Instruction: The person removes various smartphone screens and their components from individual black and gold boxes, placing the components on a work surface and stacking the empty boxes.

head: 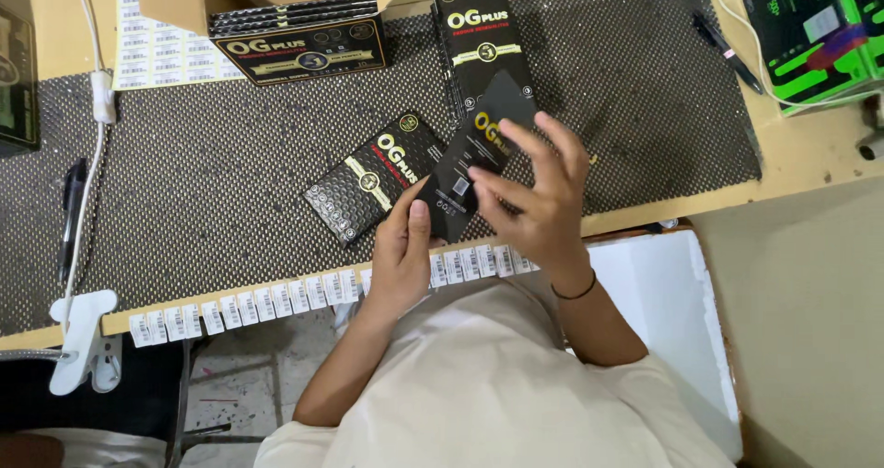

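Note:
My left hand (402, 247) and my right hand (539, 192) hold one flat black package (468, 159) with yellow lettering and a small white label, tilted above the dark mat (212, 173). The left thumb presses its lower corner; the right fingers spread over its right edge. Just left of it, a second flat black package (368, 178) lies angled on the mat. A stack of the same black packages (479, 35) stands behind my hands.
An open cardboard box (276, 17) with more black packages sits at the back left beside a sheet of labels (152, 44). A strip of small white labels (276, 298) lines the table's front edge. Pens (727, 53), a white cable with a clamp (87, 339) and green boxes (810, 35) lie around.

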